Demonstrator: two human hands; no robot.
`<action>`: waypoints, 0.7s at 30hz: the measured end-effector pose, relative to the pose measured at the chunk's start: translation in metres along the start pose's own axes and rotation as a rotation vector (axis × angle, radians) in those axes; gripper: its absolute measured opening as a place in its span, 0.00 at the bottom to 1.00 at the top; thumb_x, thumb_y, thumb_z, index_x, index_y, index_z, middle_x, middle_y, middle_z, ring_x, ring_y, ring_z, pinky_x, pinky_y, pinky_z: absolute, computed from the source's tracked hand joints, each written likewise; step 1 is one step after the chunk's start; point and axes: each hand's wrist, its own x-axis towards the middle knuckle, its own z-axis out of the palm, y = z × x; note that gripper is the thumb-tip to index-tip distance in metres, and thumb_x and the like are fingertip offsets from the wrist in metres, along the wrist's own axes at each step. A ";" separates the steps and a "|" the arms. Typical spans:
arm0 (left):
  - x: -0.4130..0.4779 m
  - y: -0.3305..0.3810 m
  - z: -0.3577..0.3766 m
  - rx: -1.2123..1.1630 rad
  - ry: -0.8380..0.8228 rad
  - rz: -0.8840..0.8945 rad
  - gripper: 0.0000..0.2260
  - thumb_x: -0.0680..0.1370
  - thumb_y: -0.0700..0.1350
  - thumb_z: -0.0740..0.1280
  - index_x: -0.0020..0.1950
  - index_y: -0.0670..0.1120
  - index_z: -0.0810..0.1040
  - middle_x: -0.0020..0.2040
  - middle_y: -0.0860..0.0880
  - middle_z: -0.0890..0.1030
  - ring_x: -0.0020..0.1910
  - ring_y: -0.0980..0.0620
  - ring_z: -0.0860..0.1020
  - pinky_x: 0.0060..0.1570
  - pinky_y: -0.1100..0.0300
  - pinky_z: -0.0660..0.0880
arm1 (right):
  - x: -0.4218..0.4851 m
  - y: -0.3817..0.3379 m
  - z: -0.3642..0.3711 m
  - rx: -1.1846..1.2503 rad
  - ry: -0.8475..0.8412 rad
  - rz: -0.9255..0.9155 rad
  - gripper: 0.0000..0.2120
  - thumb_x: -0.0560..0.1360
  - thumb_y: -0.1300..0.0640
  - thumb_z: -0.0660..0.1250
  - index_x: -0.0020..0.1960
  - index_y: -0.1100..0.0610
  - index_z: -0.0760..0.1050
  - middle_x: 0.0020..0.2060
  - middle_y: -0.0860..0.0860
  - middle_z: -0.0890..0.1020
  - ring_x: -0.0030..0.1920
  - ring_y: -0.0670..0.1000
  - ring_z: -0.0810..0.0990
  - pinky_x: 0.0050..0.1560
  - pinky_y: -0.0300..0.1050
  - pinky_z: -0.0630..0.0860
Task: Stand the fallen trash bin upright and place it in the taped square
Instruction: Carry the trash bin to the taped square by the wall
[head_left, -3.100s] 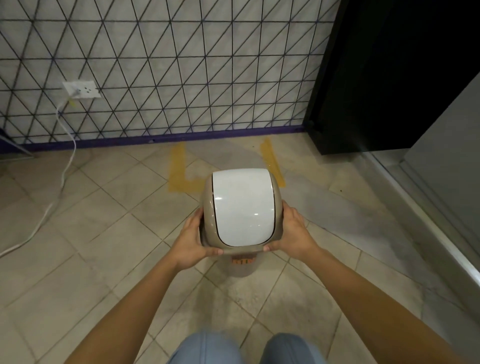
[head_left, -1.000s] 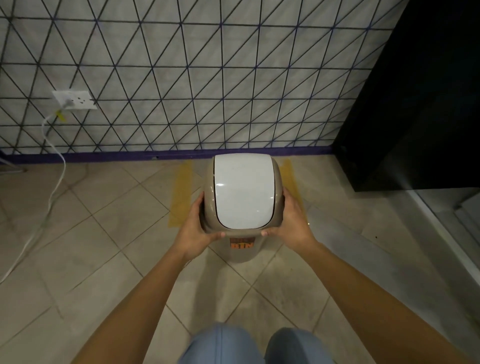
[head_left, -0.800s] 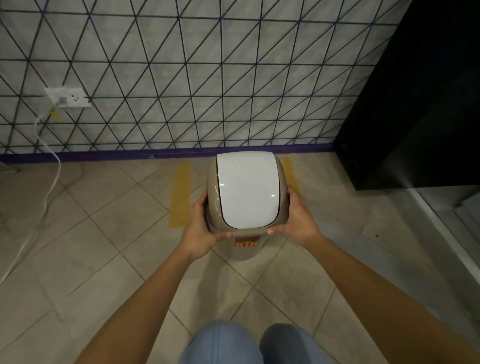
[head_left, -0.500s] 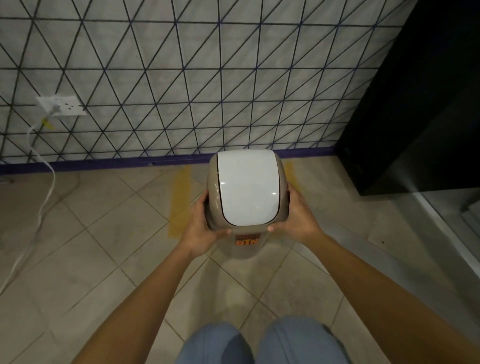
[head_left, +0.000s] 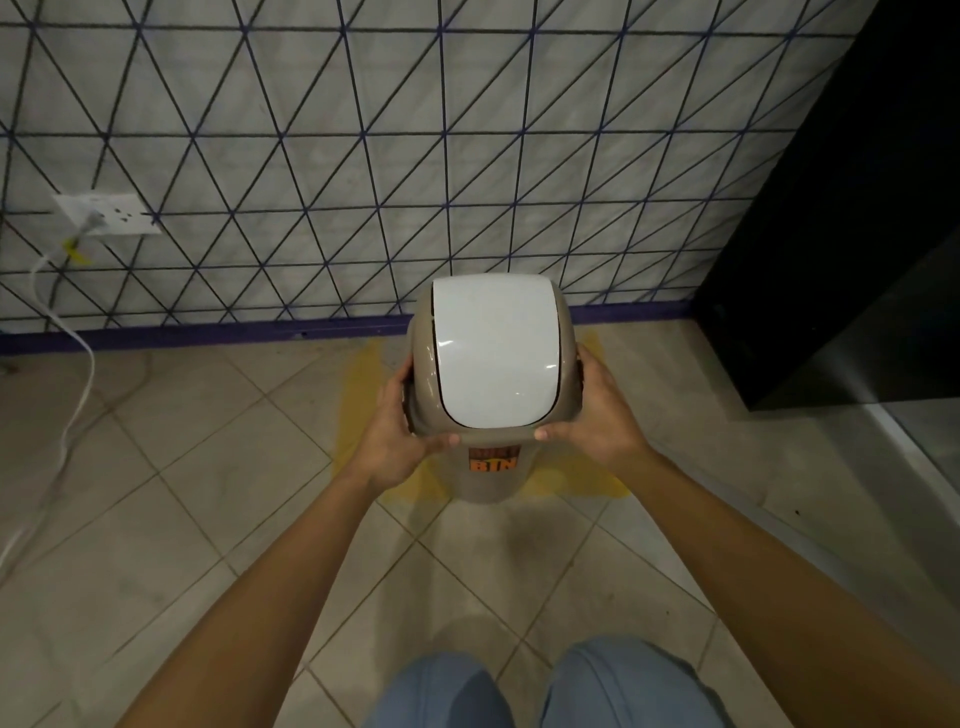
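Note:
The beige trash bin (head_left: 493, 358) with a white swing lid and an orange "BIN" label is upright, seen from above. My left hand (head_left: 395, 431) grips its left side below the lid and my right hand (head_left: 597, 415) grips its right side. The bin is over the yellow taped square (head_left: 358, 410) on the floor by the wall; its base hides the middle of the square, with tape showing at the left, the near edge and the right. Whether the base touches the floor I cannot tell.
A tiled wall with a purple skirting runs right behind the square. A black cabinet (head_left: 841, 223) stands at the right. At the left, a wall socket (head_left: 109, 213) has a white cable (head_left: 78, 395) trailing onto the floor. My knees show at the bottom.
I have carried the upright bin forward toward the wall; it now sits over the taped square, whose near edge has come into view. Both hands keep the same grip.

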 end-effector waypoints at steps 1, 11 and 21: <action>0.003 0.001 0.001 0.001 0.029 -0.019 0.51 0.63 0.41 0.79 0.75 0.56 0.50 0.72 0.52 0.61 0.69 0.49 0.64 0.64 0.49 0.70 | 0.003 0.001 0.001 -0.015 0.015 0.001 0.54 0.56 0.60 0.81 0.74 0.51 0.55 0.70 0.50 0.66 0.71 0.51 0.61 0.71 0.53 0.63; 0.032 0.006 0.007 -0.270 0.156 -0.181 0.37 0.67 0.34 0.74 0.72 0.47 0.62 0.61 0.46 0.74 0.60 0.46 0.74 0.54 0.56 0.75 | 0.039 0.005 0.005 0.189 0.007 0.129 0.50 0.57 0.62 0.81 0.73 0.54 0.59 0.68 0.54 0.69 0.69 0.55 0.67 0.68 0.57 0.67; 0.080 0.012 -0.002 -0.272 0.111 -0.218 0.42 0.67 0.35 0.75 0.75 0.49 0.57 0.65 0.46 0.71 0.60 0.46 0.73 0.56 0.54 0.75 | 0.092 0.004 -0.003 0.126 0.004 0.167 0.47 0.57 0.60 0.81 0.71 0.55 0.62 0.66 0.56 0.71 0.67 0.56 0.69 0.68 0.55 0.68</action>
